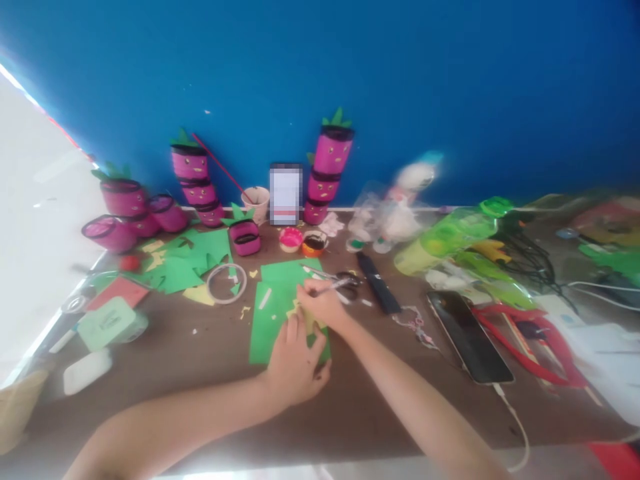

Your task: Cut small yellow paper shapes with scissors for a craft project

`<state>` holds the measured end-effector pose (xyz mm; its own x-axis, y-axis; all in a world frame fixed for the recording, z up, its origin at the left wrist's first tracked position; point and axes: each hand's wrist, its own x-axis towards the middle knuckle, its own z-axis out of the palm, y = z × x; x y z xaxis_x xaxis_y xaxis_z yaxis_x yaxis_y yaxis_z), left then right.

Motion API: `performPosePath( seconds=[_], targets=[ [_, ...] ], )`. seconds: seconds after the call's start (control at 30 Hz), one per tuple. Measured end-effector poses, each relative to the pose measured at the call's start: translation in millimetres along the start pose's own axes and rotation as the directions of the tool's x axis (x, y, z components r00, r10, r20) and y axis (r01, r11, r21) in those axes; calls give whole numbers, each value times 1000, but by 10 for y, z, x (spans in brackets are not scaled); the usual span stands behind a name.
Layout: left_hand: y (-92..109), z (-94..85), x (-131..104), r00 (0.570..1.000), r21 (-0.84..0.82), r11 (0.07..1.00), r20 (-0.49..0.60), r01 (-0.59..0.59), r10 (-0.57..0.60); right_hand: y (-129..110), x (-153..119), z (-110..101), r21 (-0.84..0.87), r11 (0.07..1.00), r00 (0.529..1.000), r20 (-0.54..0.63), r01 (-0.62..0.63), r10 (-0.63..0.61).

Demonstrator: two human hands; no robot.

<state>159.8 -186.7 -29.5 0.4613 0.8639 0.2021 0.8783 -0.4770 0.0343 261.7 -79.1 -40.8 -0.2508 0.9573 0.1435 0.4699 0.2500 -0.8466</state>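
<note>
Several pink pots (123,198), far left: one wears green leaves and has face marks; the two open ones beside it show no leaves.
Left stack (194,163): three pink tiers against the blue wall (250,80), faces in place, green leaves on top.
Green scraps (217,247): cut pieces spread in front of that stack, with the tape roll (209,283) just nearer.
Small pink pot (245,247): leaves on, no face visible on its near side.
Paint pots: pink paint (291,239) and dark paint (315,243), both open, beyond the sheets.
Green sheets (263,337): on the worktop (200,373), under the hands, partly covered.
Left hand (296,360): palm down, fingers spread and apart, pressing on the yellow paper (310,321).
Yellow paper: on the green sheets between the hands; its work looks unfinished, though its outline is mostly hidden.
Right stack (333,153): tiered, leafed, with faces, seemingly complete.
Right hand (327,312): grip together on a slim pen-like tool (323,291), over the yellow paper's far side.
Scissors (342,275): lying beyond the right hand, dark handles to the right.
Black phone (470,337): near right, face up, cable attached.
</note>
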Motion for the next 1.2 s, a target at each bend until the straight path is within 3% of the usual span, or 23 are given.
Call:
performPosePath(
  seconds=[0.5,1.2],
  targets=[
    [14,71,-14,1000,3,1000,19,-14,13,-60,-18,-11,-76,997,997,72,-8,13],
    [27,58,-4,999,9,1000,41,-9,9,-50,-29,30,-110,994,1000,-11,-22,21]
  ],
)
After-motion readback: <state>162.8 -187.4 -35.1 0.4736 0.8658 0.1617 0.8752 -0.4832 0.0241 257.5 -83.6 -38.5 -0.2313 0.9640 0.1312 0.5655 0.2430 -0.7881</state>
